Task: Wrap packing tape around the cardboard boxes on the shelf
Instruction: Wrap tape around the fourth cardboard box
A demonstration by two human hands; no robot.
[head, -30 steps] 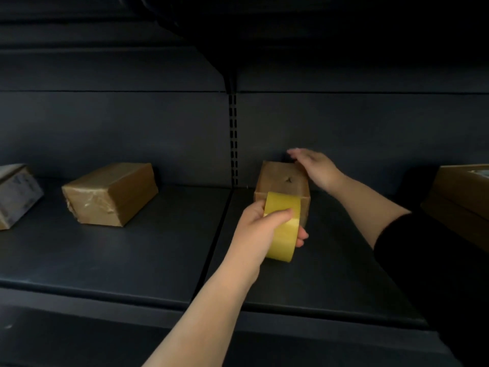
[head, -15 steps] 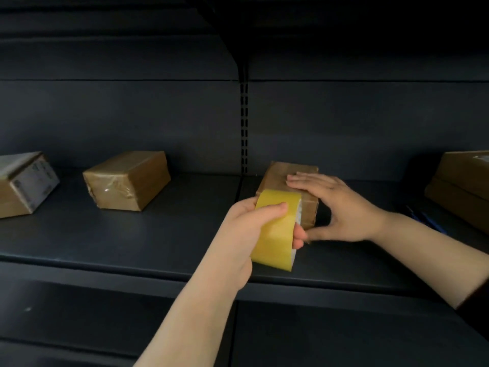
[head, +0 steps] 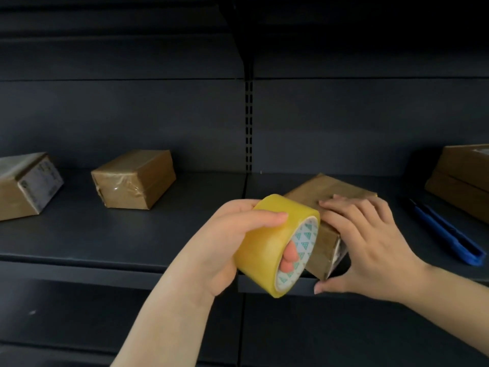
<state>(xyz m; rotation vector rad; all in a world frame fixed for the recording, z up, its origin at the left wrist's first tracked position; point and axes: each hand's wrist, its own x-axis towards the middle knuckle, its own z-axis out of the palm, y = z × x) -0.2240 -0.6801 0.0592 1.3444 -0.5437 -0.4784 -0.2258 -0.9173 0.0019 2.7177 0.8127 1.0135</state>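
Dark shelf (head: 105,234): nearest, my left hand (head: 225,250) gripped the tape roll (head: 267,247) just left of the box (head: 325,192); my right hand (head: 370,242) clasped its near end, long axis running away from me

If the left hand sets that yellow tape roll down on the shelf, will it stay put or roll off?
The tape roll is a wide round ring, so set on its curved face it would likely roll toward the shelf edge. Laid flat on its open side it should stay. The left hand holds it with fingers through the core, so it is probably light and rigid.
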